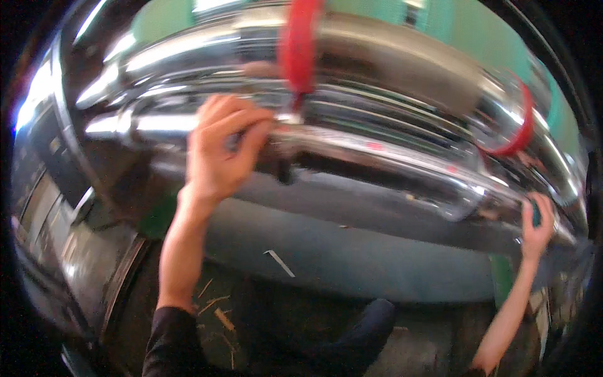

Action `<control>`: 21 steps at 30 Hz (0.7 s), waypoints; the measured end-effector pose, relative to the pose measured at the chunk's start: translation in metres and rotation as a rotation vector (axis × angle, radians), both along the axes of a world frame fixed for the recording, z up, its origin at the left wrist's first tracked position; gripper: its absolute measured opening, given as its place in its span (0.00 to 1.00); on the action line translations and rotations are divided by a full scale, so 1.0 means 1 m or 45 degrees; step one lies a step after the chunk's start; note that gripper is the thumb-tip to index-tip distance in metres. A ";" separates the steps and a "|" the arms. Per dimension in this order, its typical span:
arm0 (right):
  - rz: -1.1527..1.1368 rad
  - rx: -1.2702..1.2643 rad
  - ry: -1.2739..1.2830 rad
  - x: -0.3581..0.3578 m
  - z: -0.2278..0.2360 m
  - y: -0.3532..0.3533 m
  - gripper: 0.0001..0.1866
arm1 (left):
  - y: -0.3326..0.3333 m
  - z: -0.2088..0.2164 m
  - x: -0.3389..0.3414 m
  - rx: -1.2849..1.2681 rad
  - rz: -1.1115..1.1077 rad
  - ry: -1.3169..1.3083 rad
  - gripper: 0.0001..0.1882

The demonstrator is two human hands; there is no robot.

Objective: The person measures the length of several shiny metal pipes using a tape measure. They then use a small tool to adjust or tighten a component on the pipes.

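Note:
A pale measuring tape (389, 149) with red marks stretches along a shiny metal tube (370, 164) between my two hands. At its left end my left hand (217, 147) has thumb and fingers pinched together, the fingertips at the tape's end beside a red strap. Far to the right my right hand (539, 229) is closed round a small dark green tape case (536, 215) against the tube. The red strap (298, 47) hangs down over a larger polished cylinder (383, 50) just behind. Blur hides the tape's fine marks and what exactly the left fingertips grip.
A second red strap (522, 122) loops round the cylinder at the right. Green surfaces (477, 31) stand behind. Below the tube runs a curved grey-blue surface (377, 251) with a thin pale strip (279, 263) on it. Scraps (224, 319) litter the dark floor near my leg (370, 323).

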State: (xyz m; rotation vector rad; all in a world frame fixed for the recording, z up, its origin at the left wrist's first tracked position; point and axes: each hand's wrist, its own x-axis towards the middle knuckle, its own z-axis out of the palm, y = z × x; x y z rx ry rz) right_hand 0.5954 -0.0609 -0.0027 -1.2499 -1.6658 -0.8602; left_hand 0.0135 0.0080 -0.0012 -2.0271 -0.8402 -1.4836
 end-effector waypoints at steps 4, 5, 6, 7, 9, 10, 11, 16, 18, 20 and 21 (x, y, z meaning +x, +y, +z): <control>0.095 0.009 0.057 -0.029 0.007 0.002 0.09 | -0.001 -0.005 -0.009 -0.123 0.044 -0.035 0.05; 0.099 0.039 0.052 -0.029 0.009 0.000 0.09 | -0.001 -0.004 -0.007 -0.126 0.030 -0.054 0.04; 0.129 0.065 0.054 -0.030 0.010 0.001 0.09 | -0.002 -0.004 -0.010 -0.125 0.022 -0.061 0.04; 0.113 0.071 0.058 -0.033 0.010 0.001 0.09 | -0.002 -0.005 -0.012 -0.132 0.018 -0.060 0.04; 0.118 0.076 0.085 -0.035 0.010 -0.001 0.07 | -0.001 -0.005 -0.009 -0.149 -0.017 -0.070 0.04; 0.107 0.078 0.088 -0.035 0.011 -0.003 0.07 | 0.001 -0.007 -0.007 -0.153 -0.028 -0.071 0.04; 0.094 0.085 0.078 -0.033 0.010 -0.005 0.07 | 0.003 -0.008 -0.006 -0.158 -0.036 -0.072 0.04; 0.099 0.101 0.071 -0.033 0.011 -0.006 0.07 | 0.001 -0.005 -0.008 -0.165 -0.038 -0.066 0.04; 0.093 0.104 0.063 -0.034 0.011 -0.008 0.07 | 0.000 -0.004 -0.009 -0.156 -0.023 -0.045 0.05; 0.084 0.097 0.064 -0.034 0.012 -0.010 0.07 | 0.002 -0.005 -0.009 -0.159 -0.027 -0.039 0.05; 0.085 0.094 0.064 -0.035 0.013 -0.010 0.07 | 0.002 -0.005 -0.011 -0.165 -0.029 -0.041 0.05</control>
